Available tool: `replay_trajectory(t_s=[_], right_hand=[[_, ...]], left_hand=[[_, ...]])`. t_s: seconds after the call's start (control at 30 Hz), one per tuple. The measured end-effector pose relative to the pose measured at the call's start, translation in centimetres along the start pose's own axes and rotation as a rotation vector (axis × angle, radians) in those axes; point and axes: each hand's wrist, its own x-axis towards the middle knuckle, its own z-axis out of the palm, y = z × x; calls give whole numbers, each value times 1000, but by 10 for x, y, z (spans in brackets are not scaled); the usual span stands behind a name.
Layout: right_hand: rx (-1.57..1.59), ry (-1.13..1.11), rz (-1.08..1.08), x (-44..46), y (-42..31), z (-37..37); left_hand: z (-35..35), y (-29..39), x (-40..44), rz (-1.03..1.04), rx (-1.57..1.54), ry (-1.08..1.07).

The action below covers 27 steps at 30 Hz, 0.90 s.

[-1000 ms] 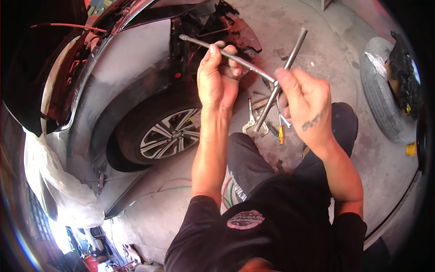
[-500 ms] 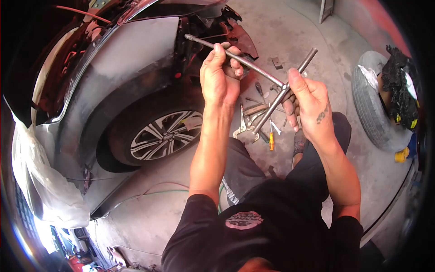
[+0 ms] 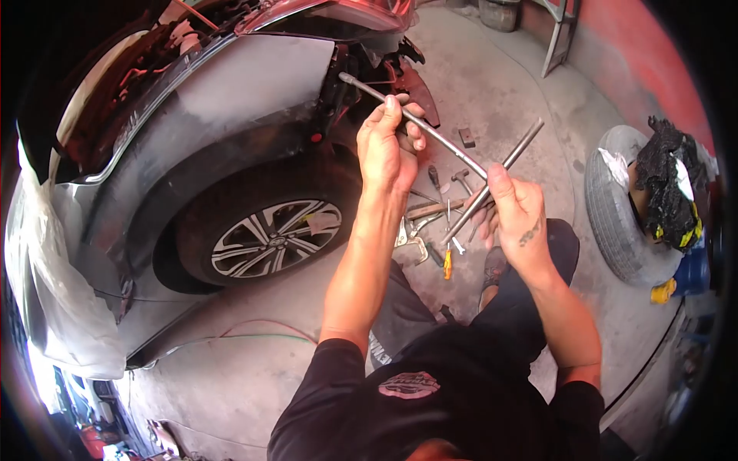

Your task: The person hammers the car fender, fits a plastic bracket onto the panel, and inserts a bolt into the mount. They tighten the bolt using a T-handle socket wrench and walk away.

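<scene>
A long steel T-handle wrench (image 3: pixel 450 146) slants across in front of me, its socket end up by the car's stripped front corner. My left hand (image 3: pixel 387 150) is closed round the shaft, thumb on top, a little below the socket end. Where the shaft meets the crossbar, my right hand (image 3: pixel 519 215) grips with the thumb over the joint; its fingers are partly hidden behind the bar. Behind the socket end is the grey car fender (image 3: pixel 246 81); whether the socket touches anything there I cannot tell.
Below the fender sits the car wheel (image 3: pixel 277 237). Several tools lie on the floor, among them a yellow-handled screwdriver (image 3: pixel 447 265) and locking pliers (image 3: pixel 415 244). To the right, a loose tire (image 3: pixel 611 207) bears crumpled black material (image 3: pixel 669 177). A ladder (image 3: pixel 560 42) stands farther back.
The view has shifted, bringing more of the ladder and back floor into sight. Both hands and the wrench appear lower in the picture, with the same grip.
</scene>
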Motion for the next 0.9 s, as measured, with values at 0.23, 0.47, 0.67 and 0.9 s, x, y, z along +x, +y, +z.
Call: replay_trajectory(t_s=[0.23, 0.47, 0.67, 0.9], right_hand=[[-830, 436, -898, -10, 1, -14], [-861, 168, -799, 5, 7, -11], [290, 2, 125, 6, 7, -2], [-981, 367, -948, -4, 5, -12]], left_hand=[[5, 1, 7, -3, -51, 59], [-2, -5, 8, -7, -46, 85], [-2, 0, 7, 10, 19, 98], [1, 3, 11, 6, -67, 112]])
